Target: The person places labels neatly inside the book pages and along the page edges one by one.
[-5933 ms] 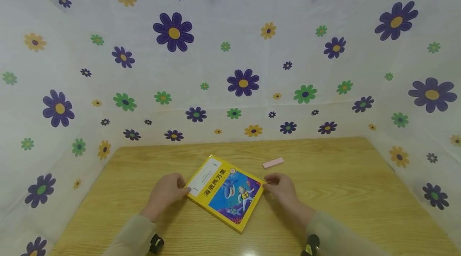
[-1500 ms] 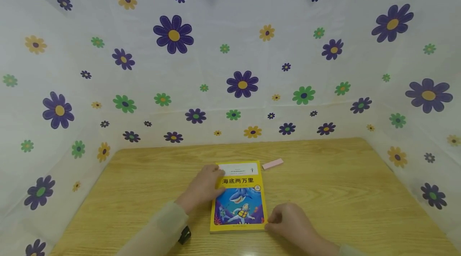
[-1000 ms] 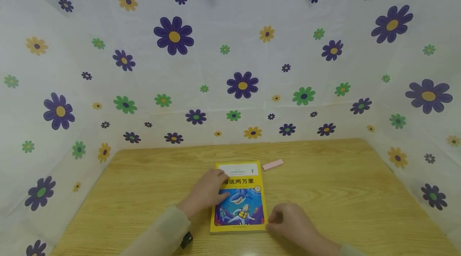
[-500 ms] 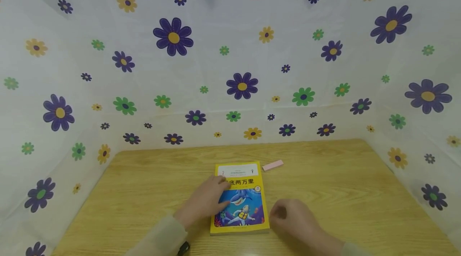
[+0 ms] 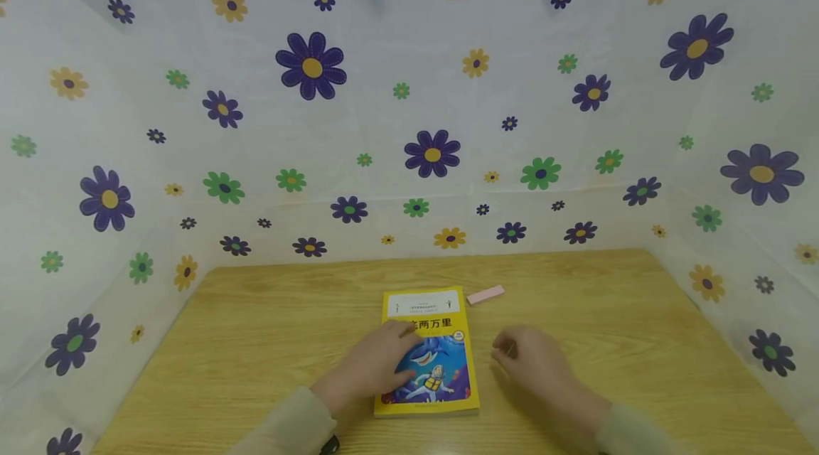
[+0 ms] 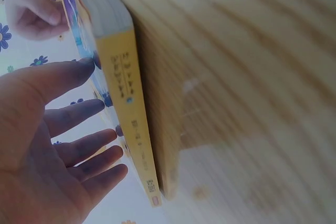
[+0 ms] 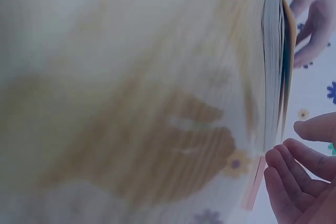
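Note:
A yellow book with a blue shark-and-diver cover lies closed on the table. My left hand rests its fingertips on the left part of the cover; the left wrist view shows this hand with spread fingers beside the book's spine. Off the book's right edge, my right hand hovers with loosely bent fingers and touches nothing. In the right wrist view there is a gap between thumb and fingers of that hand, near the page edges.
A small pink block lies just beyond the book's upper right corner. The wooden table meets a white cloth with printed flowers at its back and sides.
The book has turned upright from its earlier slant. Lately my left hand has slid right and down over the cover, and my right hand has left the lower right corner, moving right and up.

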`<state>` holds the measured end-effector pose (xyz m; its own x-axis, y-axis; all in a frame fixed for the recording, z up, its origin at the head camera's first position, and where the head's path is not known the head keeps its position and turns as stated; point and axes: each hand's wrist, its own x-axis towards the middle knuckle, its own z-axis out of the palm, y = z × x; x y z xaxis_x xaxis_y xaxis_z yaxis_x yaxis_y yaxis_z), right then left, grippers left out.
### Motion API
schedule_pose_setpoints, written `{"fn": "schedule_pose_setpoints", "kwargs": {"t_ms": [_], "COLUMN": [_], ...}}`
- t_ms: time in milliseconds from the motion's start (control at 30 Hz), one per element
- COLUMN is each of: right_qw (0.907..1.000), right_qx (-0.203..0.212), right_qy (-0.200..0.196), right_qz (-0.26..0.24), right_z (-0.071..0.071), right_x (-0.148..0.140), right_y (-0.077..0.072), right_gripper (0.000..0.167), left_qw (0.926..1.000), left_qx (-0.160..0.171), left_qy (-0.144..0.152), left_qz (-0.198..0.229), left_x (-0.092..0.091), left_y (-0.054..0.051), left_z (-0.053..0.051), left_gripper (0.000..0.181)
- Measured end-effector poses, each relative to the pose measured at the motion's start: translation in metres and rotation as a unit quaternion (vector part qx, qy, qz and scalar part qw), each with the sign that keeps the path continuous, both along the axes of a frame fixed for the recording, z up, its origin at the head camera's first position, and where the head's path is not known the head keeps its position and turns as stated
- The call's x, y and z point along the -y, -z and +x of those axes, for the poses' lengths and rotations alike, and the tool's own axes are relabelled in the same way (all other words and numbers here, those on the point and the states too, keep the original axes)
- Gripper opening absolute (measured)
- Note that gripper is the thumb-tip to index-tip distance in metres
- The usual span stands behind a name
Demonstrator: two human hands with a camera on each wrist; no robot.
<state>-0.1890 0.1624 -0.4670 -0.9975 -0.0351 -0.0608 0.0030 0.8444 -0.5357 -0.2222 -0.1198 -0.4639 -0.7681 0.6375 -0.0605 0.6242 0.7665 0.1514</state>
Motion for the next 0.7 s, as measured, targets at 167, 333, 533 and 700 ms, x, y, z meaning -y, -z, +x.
{"fn": "schedule_pose_setpoints", "kwargs": {"t_ms": [167,333,533,700], "right_qw": [0.9994,0.9984,0.9969,0.9938], "right_qx": [-0.031,-0.050,-0.056,-0.081], "right_qy": [-0.004,-0.006,-0.006,-0.020], "right_qz": [0.013,0.028,0.055,0.075], "right_z": [-0.012,-0.022,-0.033,-0.041], "right_x": [-0.007,-0.012,-0.015,-0.018], "right_y": [-0.003,-0.001,0.005,0.009], "right_gripper": [0.004,0.005,0.010,0.018], "left_qw": [0.9999,0.9997,0.9990,0.9987], "left_qx": [0.012,0.023,0.043,0.050], "left_qy": [0.002,0.000,-0.001,-0.002], "left_qz": [-0.008,-0.006,-0.014,-0.012], "left_x": [-0.002,-0.002,-0.003,-0.004], "left_y": [0.001,0.000,-0.002,-0.003], "left_z": [0.001,0.002,0.004,0.006], "left_gripper": [0.055,0.056,0.066,0.073]}}
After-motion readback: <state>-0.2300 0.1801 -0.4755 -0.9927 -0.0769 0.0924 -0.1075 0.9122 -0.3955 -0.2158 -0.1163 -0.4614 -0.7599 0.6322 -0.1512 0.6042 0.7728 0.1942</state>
